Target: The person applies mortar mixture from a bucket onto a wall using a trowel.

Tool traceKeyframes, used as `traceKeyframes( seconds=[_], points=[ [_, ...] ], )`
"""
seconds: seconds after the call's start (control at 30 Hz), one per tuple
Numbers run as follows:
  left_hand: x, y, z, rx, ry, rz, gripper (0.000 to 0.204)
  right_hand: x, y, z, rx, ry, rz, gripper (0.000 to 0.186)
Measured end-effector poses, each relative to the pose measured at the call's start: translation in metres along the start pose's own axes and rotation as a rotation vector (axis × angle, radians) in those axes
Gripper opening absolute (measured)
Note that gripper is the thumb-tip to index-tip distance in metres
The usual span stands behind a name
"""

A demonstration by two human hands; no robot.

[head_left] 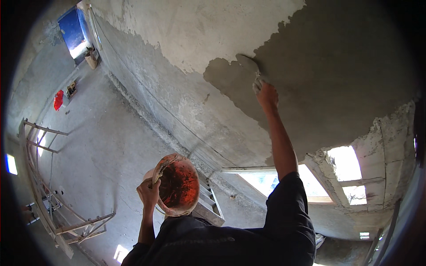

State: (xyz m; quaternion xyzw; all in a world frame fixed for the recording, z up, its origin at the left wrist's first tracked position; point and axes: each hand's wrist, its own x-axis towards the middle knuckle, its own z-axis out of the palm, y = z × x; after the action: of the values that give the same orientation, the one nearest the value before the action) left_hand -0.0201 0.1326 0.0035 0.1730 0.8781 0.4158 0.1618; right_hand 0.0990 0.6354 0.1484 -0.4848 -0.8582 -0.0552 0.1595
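Note:
My right hand (267, 94) is raised overhead and closed round the handle of a trowel (253, 60). The trowel's dark blade lies along the edge of a dark wet plaster patch (328, 75). Beyond that edge the pale, dry wall surface (195, 31) shows. Lower down, my left hand (149, 191) grips the rim of an orange bucket (184, 184). Its mouth faces up toward the view, and grey mortar is crusted on its rim. Dark residue coats the inside, and I cannot tell how much mortar is in it.
A bent-looking metal frame (84, 228) stands on the concrete floor (106, 150) at the left. Near the far wall lie a red item (58, 100) and a sack-like container (91, 59). A cable (151, 92) runs along the wall. Bright window openings (346, 164) sit at the right.

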Motion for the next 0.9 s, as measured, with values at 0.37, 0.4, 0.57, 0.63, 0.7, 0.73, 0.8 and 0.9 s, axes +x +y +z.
traceKeyframes(
  seconds=[0.37,0.4,0.57,0.63,0.7,0.73,0.8,0.9],
  points=[
    [-0.008,-0.015,0.004,-0.007,0.000,0.022,0.026,-0.011,0.003,-0.027,0.158,0.128,-0.072,0.038],
    [-0.008,-0.015,0.004,-0.007,0.001,0.023,0.026,-0.013,0.005,-0.014,0.126,0.049,-0.043,0.039],
    [-0.009,-0.013,0.006,0.007,0.015,0.049,0.026,-0.007,0.009,0.002,0.040,-0.094,0.006,0.041],
    [-0.010,-0.012,0.006,0.004,0.019,0.057,0.025,-0.006,0.011,-0.001,-0.012,-0.045,0.041,0.041],
    [-0.010,-0.013,0.006,0.004,0.021,0.062,0.025,-0.008,0.013,-0.014,0.005,0.023,0.049,0.041],
    [-0.010,-0.013,0.007,0.009,0.017,0.041,0.024,-0.010,0.012,-0.025,0.022,0.095,0.058,0.041],
    [-0.009,-0.012,0.008,0.017,0.010,0.019,0.024,-0.013,0.006,-0.049,0.147,0.147,0.041,0.040],
    [-0.008,-0.011,0.010,0.014,0.004,0.038,0.023,-0.013,0.011,-0.046,0.224,0.167,-0.002,0.042]
  ],
)
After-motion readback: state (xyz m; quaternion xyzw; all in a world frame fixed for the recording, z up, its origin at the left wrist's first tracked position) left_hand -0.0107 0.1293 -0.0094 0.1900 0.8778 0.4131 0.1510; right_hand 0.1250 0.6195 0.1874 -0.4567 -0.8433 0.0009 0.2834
